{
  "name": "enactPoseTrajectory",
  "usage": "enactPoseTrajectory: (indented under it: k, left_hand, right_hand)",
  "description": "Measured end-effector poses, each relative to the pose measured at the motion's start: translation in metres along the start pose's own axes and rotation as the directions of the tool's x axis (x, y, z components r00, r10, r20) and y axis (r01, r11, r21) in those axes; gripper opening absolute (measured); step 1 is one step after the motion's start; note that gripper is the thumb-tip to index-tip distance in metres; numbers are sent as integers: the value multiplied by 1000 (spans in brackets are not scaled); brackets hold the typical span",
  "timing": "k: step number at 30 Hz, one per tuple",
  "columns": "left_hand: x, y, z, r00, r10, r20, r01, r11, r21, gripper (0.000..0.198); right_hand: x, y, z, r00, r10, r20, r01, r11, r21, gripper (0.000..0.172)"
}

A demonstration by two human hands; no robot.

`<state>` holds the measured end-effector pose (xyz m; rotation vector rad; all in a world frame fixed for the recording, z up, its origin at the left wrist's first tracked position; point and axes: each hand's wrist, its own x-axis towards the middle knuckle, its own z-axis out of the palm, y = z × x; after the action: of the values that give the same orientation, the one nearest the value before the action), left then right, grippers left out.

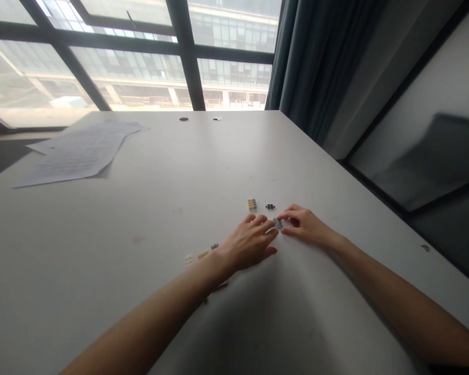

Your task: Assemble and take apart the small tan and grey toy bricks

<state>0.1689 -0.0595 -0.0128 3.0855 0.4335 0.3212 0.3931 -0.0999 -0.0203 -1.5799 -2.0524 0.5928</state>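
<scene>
Pinching the grey brick point(278, 224) in my right hand point(307, 226); left hand point(250, 245) lies flat, fingertips steadying it on the tabletop point(140, 224). Tan brick point(252, 204) at 11 o'clock. Judged: mid-fitting; next needs careful alignment.

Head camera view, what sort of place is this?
Probably an office or meeting room: a big white table with cable holes, printed papers lying on it, and tall windows facing another building. The right hand pinches a grey brick.
</scene>
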Motion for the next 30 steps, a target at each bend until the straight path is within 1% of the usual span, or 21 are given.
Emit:
enactPoseTrajectory:
  k: [3, 5, 7, 9, 11, 13, 15, 18, 20, 22, 26, 30]
  left_hand:
    - [3, 2, 4, 1000, 4, 24, -4, 1000, 13, 43]
    - [4, 1, 5, 1000, 1, 30, -1, 1000, 13, 43]
    - [5, 2, 5, 999, -7, 33, 6, 1000, 5, 41]
    - [5, 2, 5, 999, -12, 38, 12, 1000, -9, 39]
    - [5, 3, 5, 999, -15, 44, 16, 1000, -24, 37]
    - [5, 3, 5, 999, -14, 46, 16, 999, -37, 36]
    - [4, 3, 6, 999, -14, 41, 16, 999, -48, 36]
    - [4, 3, 7, 999, -13, 36, 15, 999, -48, 36]
    - [5, 3, 8, 999, -12, 37, 14, 999, -40, 37]
    - [5, 3, 8, 999, -9, 38, 10, 999, -35, 38]
    - [6, 4, 8, 999, -9, 37, 10, 1000, -27, 38]
    - [7, 4, 7, 999, -9, 40, 10, 1000, -18, 37]
  right_hand:
    - [-1, 0, 2, 1000, 10, -17, -10, 1000, 9, 22]
    - [-2, 2, 5, 998, 24, -55, -23, 1000, 17, 21]
    - [-4, 4, 7, 991, 41, -126, -37, 999, 30, 18]
    - [-5, 5, 9, 975, 51, -217, -44, 998, 36, 12]
    - [-5, 4, 11, 953, 40, -299, -38, 999, 14, 5]
    - [-7, 2, 12, 941, 12, -340, -22, 999, -26, 6]
    - [-10, 0, 13, 948, -33, -318, 11, 997, -71, 6]
    - [-16, -1, 15, 968, -121, -219, 92, 986, -140, 5]
    - [-19, 0, 15, 971, -153, -182, 124, 979, -162, 4]
    - [-20, 2, 15, 971, -142, -192, 112, 981, -160, 7]
    - [-13, 5, 14, 973, -76, -219, 44, 989, -144, 19]
    - [-6, 5, 17, 977, -69, -200, 45, 992, -119, 18]
